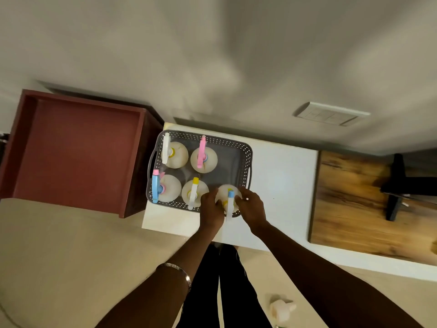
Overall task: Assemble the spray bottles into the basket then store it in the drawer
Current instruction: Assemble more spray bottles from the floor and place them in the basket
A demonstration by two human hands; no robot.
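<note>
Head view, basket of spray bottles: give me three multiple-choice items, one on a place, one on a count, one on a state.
1. Where does the open red drawer lie from the basket?
A. to its left
B. to its right
C. under it

2. How many spray bottles are in the basket?
A. three
B. five
C. seven

3. What are the hands doing?
A. hanging idle
B. lifting the basket by its handles
C. holding the bottle at the near right corner

Answers:
1. A: the drawer stands left of the basket, beside the white table.
2. B: two in the far row, three in the near row.
3. C: the left hand and right hand flank the blue-tipped bottle.
</note>
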